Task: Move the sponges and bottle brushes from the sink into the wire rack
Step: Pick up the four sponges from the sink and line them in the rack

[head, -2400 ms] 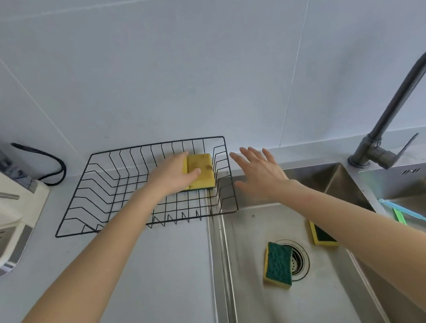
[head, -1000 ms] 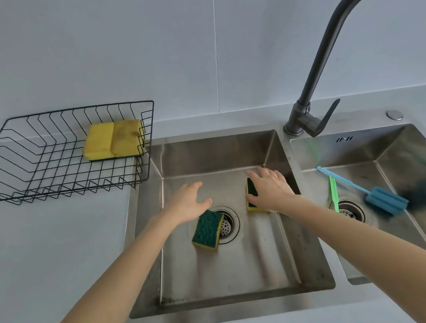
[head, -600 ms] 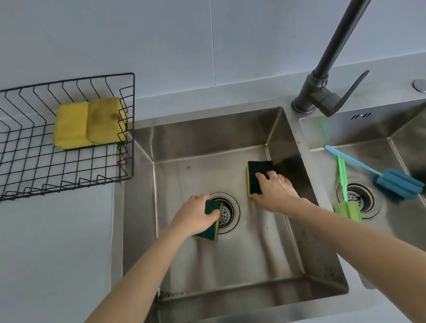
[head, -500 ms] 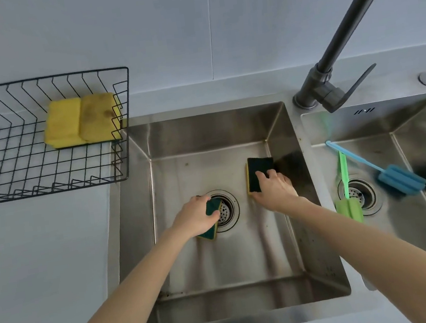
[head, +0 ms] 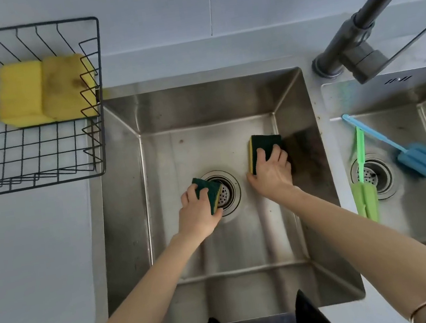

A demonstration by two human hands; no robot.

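In the left basin (head: pixel 164 250), my left hand (head: pixel 198 214) grips a green-and-yellow sponge (head: pixel 211 189) beside the drain (head: pixel 225 191). My right hand (head: pixel 272 170) grips a second green-and-yellow sponge (head: pixel 263 144) near the basin's right wall. Two yellow sponges (head: pixel 44 90) lie side by side in the black wire rack (head: pixel 100 100) at the upper left. In the right basin lie a green bottle brush (head: pixel 365 194) and a blue bottle brush (head: pixel 422 162).
A dark grey faucet (head: pixel 354 45) rises between the two basins at the upper right. Pale countertop (head: pixel 30 269) stretches left of the sink below the rack. A second drain (head: pixel 375 175) sits under the green brush.
Both hands have closed their fingers round the green sponges they were reaching onto. The view has tilted further down over the sink.
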